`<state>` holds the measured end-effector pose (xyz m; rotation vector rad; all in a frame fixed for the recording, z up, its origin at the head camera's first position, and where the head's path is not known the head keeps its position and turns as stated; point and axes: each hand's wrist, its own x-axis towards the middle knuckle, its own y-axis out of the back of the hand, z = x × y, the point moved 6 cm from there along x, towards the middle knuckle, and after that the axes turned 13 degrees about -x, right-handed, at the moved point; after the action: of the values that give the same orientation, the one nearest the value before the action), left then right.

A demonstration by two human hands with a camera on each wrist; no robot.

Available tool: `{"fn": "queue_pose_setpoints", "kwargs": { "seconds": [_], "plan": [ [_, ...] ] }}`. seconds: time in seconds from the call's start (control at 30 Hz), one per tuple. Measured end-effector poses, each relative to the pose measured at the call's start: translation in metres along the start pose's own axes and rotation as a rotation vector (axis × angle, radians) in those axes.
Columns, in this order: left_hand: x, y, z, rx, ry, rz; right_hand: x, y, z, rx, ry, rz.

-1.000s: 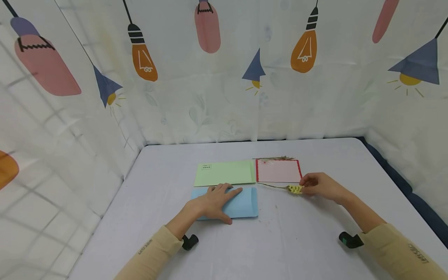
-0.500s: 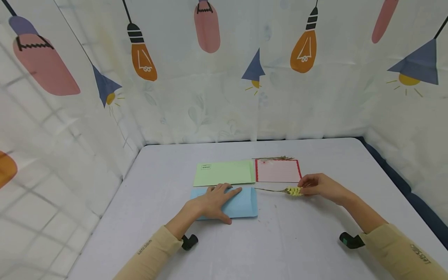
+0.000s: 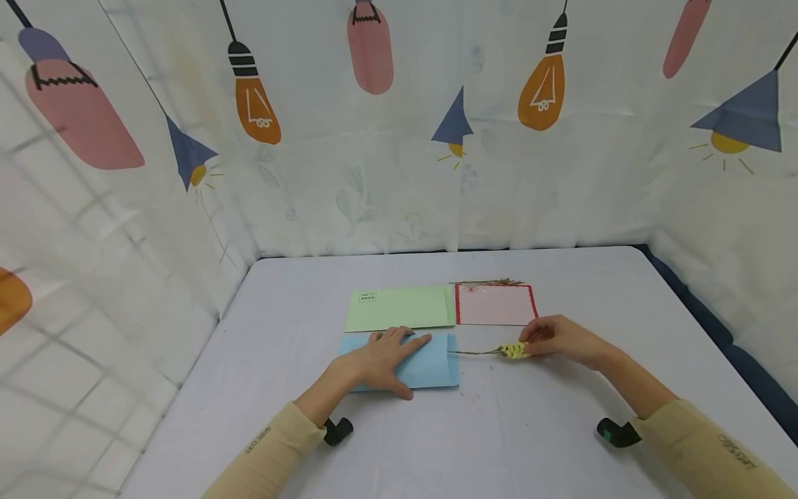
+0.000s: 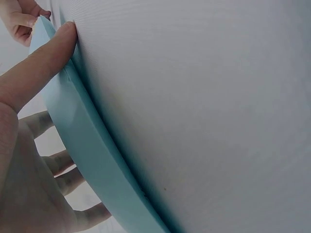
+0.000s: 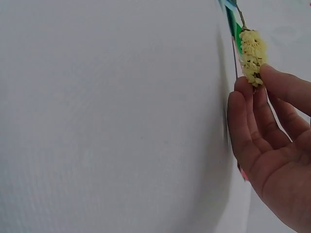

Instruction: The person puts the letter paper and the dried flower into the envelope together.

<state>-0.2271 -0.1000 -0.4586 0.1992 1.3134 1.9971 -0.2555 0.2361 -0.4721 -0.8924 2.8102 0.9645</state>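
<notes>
A light blue envelope (image 3: 436,371) lies flat on the table. My left hand (image 3: 383,364) rests on it with fingers spread; in the left wrist view the thumb (image 4: 53,51) lies across its edge. To the right, my right hand (image 3: 561,341) pinches a yellow dried flower (image 3: 514,351) by the end of its blossom head. Its thin stem points left, and the tip reaches the envelope's right end; whether it is inside or on top I cannot tell. The right wrist view shows the blossom (image 5: 253,53) between thumb and fingertips.
Behind the blue envelope lies a green envelope (image 3: 399,310). A pink card (image 3: 497,306) with a red border is to its right, with a dried sprig (image 3: 503,282) along its far edge. A patterned curtain (image 3: 374,201) hangs behind the white table (image 3: 467,443).
My right hand has moved left and slightly nearer with the flower, bringing its stem from below the pink card to the blue envelope's right end. The left hand has stayed in place.
</notes>
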Motion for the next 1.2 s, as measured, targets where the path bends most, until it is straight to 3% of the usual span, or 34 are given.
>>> {"fn": "queue_pose_setpoints", "kwargs": {
  "seconds": [0.87, 1.2],
  "plan": [
    [0.002, 0.000, 0.001, 0.028, 0.002, -0.003, 0.021, -0.023, -0.017, -0.029, -0.012, 0.016],
    [0.002, 0.000, 0.001, 0.042, 0.013, -0.011, 0.030, -0.033, -0.023, 0.013, -0.017, 0.008]
  ]
}}
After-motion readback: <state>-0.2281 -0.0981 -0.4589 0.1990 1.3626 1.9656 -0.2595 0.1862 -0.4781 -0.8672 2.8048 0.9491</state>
